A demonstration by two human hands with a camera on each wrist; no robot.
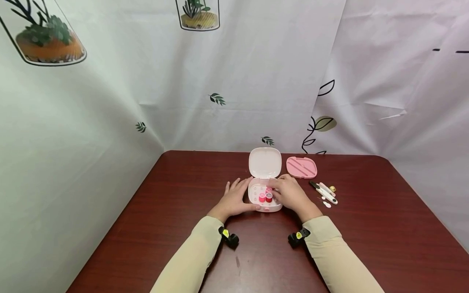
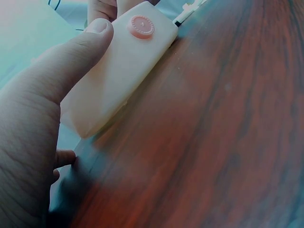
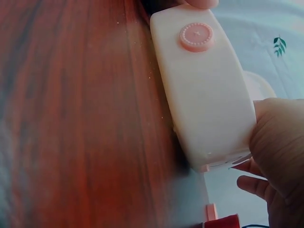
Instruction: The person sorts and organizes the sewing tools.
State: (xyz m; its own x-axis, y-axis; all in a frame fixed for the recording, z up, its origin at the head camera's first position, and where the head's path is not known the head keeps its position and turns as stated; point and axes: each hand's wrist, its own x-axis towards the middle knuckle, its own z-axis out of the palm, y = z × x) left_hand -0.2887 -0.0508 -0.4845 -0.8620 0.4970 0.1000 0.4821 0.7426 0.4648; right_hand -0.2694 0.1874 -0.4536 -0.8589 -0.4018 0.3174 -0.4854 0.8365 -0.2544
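Observation:
A pale pink sewing box [image 1: 270, 208] stands on the table with its lid [image 1: 265, 162] raised. Inside are several small thread spools: a pink spool [image 1: 261, 197] and a red spool [image 1: 269, 197] at the front, others beside the fingers. My left hand [image 1: 235, 198] grips the box's left side, fingers toward the back, its thumb [image 2: 88, 50] on the front wall near the round pink clasp [image 2: 142, 27]. From the right, my right hand [image 1: 291, 193] reaches into the box with curled fingers, pinching a pink spool among the others. Its fingertips are partly hidden.
A pink slotted tray [image 1: 301, 167] lies behind and right of the box. Right of my right hand are a black-and-white tool [image 1: 324, 193], a small gold item [image 1: 332, 189] and a white needle threader [image 1: 327, 204]. A patterned curtain [image 1: 234, 81] hangs behind the table.

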